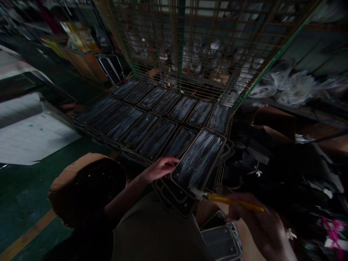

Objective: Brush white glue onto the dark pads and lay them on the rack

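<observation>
A dark rectangular panel [199,157] with rounded corners and a pale stitched-looking border lies tilted in front of me, its face streaked with whitish wet strokes. My left hand [161,169] pinches its left edge, thumb uppermost. In my right hand [257,217] is a brush [231,201] with a yellow handle. Its pale bristles touch or hover just above the panel's near edge; motion blur hides which. Under that panel sit more dark panels [181,204] in a loose stack. Beyond it, rows of similar streaked panels [126,123] cover a wire rack.
A cut-down cardboard drum [91,157] with a dark inside stands at my left. Behind the rows rises a wire mesh cage wall [179,47] with a green frame. Further panels [220,241] rest low beside my lap. Dark bundles [252,152] and plastic bags [293,87] crowd the right.
</observation>
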Demonstrator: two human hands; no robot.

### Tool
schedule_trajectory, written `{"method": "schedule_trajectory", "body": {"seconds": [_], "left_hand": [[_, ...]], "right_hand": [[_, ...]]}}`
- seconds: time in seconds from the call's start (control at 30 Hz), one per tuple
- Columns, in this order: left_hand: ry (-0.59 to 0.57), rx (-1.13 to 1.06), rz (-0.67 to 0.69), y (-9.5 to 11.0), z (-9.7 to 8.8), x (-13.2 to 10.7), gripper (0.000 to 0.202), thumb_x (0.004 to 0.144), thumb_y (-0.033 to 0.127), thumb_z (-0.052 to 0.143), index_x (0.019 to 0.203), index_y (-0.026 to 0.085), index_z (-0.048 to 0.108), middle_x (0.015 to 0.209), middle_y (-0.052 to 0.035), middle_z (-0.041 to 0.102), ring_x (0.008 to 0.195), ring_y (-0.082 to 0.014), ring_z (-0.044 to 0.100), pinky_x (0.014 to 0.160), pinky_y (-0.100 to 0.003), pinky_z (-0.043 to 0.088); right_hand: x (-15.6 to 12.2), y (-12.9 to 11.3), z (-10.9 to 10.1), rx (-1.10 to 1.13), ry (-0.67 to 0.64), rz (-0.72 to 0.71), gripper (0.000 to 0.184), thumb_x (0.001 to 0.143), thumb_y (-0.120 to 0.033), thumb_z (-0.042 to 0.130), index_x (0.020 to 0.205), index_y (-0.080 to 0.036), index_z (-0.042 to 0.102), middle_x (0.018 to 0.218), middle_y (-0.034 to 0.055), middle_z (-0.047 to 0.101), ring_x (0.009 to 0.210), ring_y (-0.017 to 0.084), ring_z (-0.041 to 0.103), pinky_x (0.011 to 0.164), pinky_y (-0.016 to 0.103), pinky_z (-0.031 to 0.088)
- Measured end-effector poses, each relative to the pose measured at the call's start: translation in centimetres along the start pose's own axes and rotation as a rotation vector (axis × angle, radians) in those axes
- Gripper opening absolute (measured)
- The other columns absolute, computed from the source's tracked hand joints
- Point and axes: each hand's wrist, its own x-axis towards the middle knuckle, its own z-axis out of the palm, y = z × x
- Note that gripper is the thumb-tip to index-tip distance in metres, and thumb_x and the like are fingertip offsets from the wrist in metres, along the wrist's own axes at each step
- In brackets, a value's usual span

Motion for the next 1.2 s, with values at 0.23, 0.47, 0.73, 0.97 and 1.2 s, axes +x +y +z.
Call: {"method": "schedule_trajectory", "body": {"seconds": [0.23, 0.47, 0.73, 0.97, 1.2], "left_hand": [[-0.065, 0.033, 0.01, -0.2, -0.2, 0.2, 0.054, 0.079, 0.039, 0.067, 0.125, 0.013, 0.055, 0.079, 0.0007, 0.057, 0.057, -0.0088, 0.053, 0.055, -0.023, 0.044], [-0.049, 0.119, 0.075, -0.6, -0.2, 0.5, 0.045, 0.08, 0.032, 0.066, 0.122, 0.015, 0.061, 0.084, -0.0011, 0.062, 0.071, -0.0115, 0.057, 0.064, -0.022, 0.044], [-0.032, 0.123, 0.066, -1.1, -0.2, 0.7, 0.049, 0.079, 0.038, 0.068, 0.122, 0.015, 0.061, 0.078, -0.0002, 0.061, 0.066, -0.0115, 0.055, 0.06, -0.022, 0.043], [-0.028, 0.112, 0.04, -0.9, 0.0, 0.6, 0.047, 0.079, 0.033, 0.067, 0.121, 0.014, 0.06, 0.079, 0.0009, 0.058, 0.065, -0.0103, 0.053, 0.059, -0.021, 0.042], [-0.061, 0.105, 0.042, -0.4, -0.1, 0.4, 0.046, 0.081, 0.031, 0.065, 0.124, 0.015, 0.058, 0.082, 0.0005, 0.058, 0.065, -0.0095, 0.052, 0.06, -0.022, 0.042]], "right_hand": [[5.5, 3.0, 0.3, 0.083, 0.264, 0.052, 0.023, 0.094, -0.038, 0.053, 0.108, -0.022, 0.062, 0.074, -0.0002, 0.068, 0.066, 0.014, 0.067, 0.064, 0.023, 0.056], [12.4, 5.1, 1.1, 0.005, 0.374, -0.067, 0.028, 0.096, -0.042, 0.049, 0.112, -0.021, 0.059, 0.08, 0.0013, 0.068, 0.071, 0.016, 0.068, 0.067, 0.027, 0.055], [15.5, 9.2, 1.8, -0.255, 0.239, -0.203, 0.029, 0.099, -0.039, 0.044, 0.116, -0.022, 0.059, 0.085, 0.0023, 0.073, 0.073, 0.017, 0.071, 0.066, 0.026, 0.054], [14.3, 11.5, -0.3, -0.569, 0.163, -0.396, 0.024, 0.099, -0.032, 0.048, 0.117, -0.022, 0.061, 0.103, 0.0028, 0.073, 0.079, 0.016, 0.071, 0.067, 0.026, 0.054], [10.4, 8.6, 1.0, -0.528, 0.079, -0.323, 0.024, 0.098, -0.033, 0.048, 0.115, -0.024, 0.061, 0.098, 0.003, 0.073, 0.075, 0.017, 0.071, 0.063, 0.027, 0.054]]}}
